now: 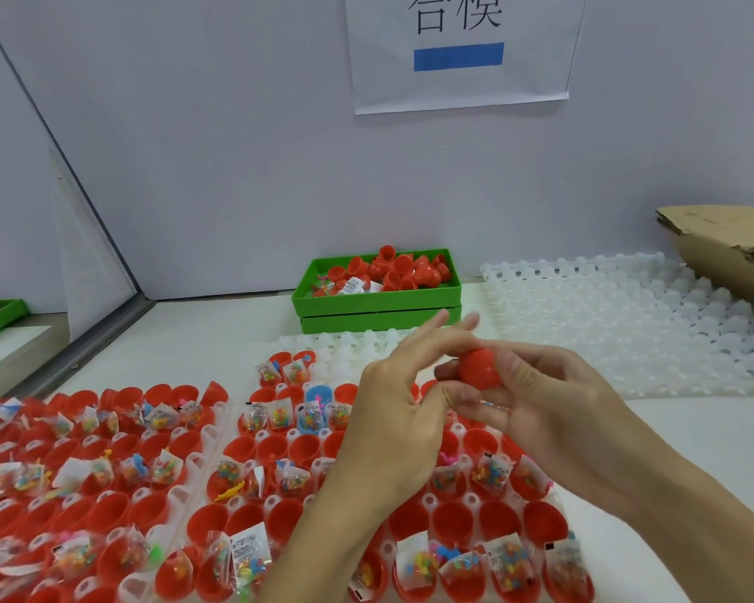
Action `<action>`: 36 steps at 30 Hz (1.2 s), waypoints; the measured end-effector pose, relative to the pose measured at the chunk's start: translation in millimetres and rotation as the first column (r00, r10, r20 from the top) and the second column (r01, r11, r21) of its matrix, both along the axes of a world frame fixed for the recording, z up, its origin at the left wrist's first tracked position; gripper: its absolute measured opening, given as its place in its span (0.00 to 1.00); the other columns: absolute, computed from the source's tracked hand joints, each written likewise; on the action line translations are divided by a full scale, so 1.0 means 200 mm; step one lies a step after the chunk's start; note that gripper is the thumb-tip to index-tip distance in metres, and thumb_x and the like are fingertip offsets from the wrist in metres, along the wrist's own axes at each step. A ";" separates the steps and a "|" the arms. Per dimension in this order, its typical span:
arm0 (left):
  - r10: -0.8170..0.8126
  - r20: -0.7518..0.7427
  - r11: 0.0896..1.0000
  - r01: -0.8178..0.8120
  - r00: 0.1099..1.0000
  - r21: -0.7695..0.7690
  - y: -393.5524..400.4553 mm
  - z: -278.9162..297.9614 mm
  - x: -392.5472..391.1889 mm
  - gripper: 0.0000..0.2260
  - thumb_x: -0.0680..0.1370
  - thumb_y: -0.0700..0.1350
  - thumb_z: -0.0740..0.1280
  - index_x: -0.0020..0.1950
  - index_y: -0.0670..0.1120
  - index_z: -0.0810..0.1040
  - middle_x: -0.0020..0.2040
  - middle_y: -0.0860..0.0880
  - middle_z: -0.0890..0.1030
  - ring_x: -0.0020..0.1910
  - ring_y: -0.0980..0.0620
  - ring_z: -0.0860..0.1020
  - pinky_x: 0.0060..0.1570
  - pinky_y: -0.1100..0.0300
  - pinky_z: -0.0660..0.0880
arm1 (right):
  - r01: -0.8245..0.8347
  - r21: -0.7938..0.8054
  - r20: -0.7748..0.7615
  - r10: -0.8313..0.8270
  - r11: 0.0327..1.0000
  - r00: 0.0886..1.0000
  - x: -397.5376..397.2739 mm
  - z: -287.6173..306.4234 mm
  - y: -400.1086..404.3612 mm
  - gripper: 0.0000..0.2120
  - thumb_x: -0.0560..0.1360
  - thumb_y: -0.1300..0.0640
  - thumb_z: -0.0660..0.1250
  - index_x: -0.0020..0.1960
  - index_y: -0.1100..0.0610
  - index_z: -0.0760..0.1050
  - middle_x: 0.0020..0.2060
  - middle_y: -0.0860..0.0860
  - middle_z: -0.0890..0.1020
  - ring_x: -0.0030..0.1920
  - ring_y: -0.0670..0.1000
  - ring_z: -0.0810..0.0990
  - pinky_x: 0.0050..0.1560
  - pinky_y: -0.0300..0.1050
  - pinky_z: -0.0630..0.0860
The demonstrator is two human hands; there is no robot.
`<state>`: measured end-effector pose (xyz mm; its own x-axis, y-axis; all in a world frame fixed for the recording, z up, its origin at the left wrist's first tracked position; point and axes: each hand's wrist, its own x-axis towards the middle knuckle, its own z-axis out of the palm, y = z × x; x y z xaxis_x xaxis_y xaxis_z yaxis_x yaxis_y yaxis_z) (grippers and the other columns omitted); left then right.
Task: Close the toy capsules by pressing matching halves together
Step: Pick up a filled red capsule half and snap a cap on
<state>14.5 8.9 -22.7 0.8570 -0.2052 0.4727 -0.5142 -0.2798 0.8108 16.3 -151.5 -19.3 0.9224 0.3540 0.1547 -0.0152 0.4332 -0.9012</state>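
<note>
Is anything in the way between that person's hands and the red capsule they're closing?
Nothing visible: the right hand already grips the red capsule, and the left hand touches it with loosely spread fingers.

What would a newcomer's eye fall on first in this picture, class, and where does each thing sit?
First, the two hands meeting mid-frame: the right hand grips a red capsule while the left hand touches it with fingers spread. Below them, trays of open red halves with small toy packets fill the foreground. Behind, against the wall, a green bin holds loose red halves.
</note>
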 end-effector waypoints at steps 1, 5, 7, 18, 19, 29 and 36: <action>-0.005 -0.040 1.000 0.003 0.999 -0.028 0.00 0.00 0.00 0.20 0.77 0.34 0.67 0.58 0.59 0.80 0.68 0.65 0.74 0.72 0.66 0.66 0.70 0.53 0.70 | 0.044 0.000 0.003 -0.044 0.999 0.999 0.00 0.00 0.00 0.13 0.74 0.58 0.70 0.55 0.65 0.82 0.52 0.66 0.83 0.56 0.61 0.83 0.53 0.47 0.81; -0.186 -0.344 0.959 0.094 0.920 -0.268 -0.01 0.01 -0.02 0.25 0.70 0.55 0.76 0.66 0.60 0.74 0.64 0.56 0.79 0.62 0.57 0.79 0.59 0.58 0.78 | 0.166 -0.030 0.043 -0.165 0.986 0.985 0.01 -0.03 0.02 0.16 0.68 0.60 0.70 0.55 0.62 0.83 0.50 0.62 0.85 0.54 0.60 0.84 0.51 0.43 0.81; -0.198 -0.345 0.945 0.086 0.918 -0.314 -0.03 0.00 -0.02 0.21 0.67 0.56 0.77 0.58 0.55 0.81 0.51 0.51 0.85 0.53 0.52 0.83 0.54 0.57 0.80 | 0.209 -0.099 0.132 -0.195 0.973 0.972 0.00 -0.04 0.04 0.14 0.69 0.58 0.70 0.54 0.58 0.84 0.50 0.59 0.86 0.52 0.58 0.85 0.52 0.44 0.81; -0.178 -0.238 0.927 0.081 0.955 -0.366 -0.07 -0.01 -0.03 0.13 0.68 0.47 0.74 0.52 0.50 0.84 0.46 0.48 0.86 0.48 0.53 0.85 0.47 0.64 0.79 | 0.334 -0.133 0.247 -0.295 0.933 0.923 0.00 -0.08 0.07 0.11 0.69 0.58 0.70 0.49 0.51 0.86 0.45 0.56 0.87 0.49 0.57 0.86 0.49 0.46 0.82; -0.183 -0.239 0.927 0.086 0.954 -0.366 -0.07 0.00 -0.03 0.13 0.68 0.47 0.73 0.52 0.49 0.84 0.46 0.48 0.86 0.48 0.53 0.85 0.48 0.64 0.79 | 0.346 -0.131 0.249 -0.308 0.929 0.918 0.00 -0.08 0.07 0.11 0.69 0.57 0.70 0.49 0.51 0.86 0.45 0.56 0.87 0.48 0.58 0.86 0.50 0.48 0.82; -0.091 -0.133 0.981 0.066 0.987 -0.181 0.00 0.05 -0.02 0.20 0.71 0.43 0.77 0.61 0.53 0.79 0.56 0.54 0.83 0.56 0.55 0.81 0.54 0.60 0.79 | -0.054 0.305 -0.125 0.097 0.951 0.987 -0.01 -0.02 0.04 0.20 0.73 0.55 0.67 0.59 0.67 0.78 0.51 0.63 0.81 0.51 0.58 0.81 0.58 0.49 0.79; -0.025 -0.061 0.997 0.021 0.998 -0.072 -0.01 0.05 -0.03 0.14 0.72 0.39 0.75 0.53 0.55 0.82 0.51 0.56 0.83 0.53 0.56 0.81 0.49 0.58 0.81 | -0.167 0.382 -0.170 0.246 0.909 0.954 0.00 -0.02 0.02 0.22 0.75 0.54 0.66 0.63 0.69 0.73 0.55 0.64 0.76 0.58 0.60 0.73 0.65 0.51 0.74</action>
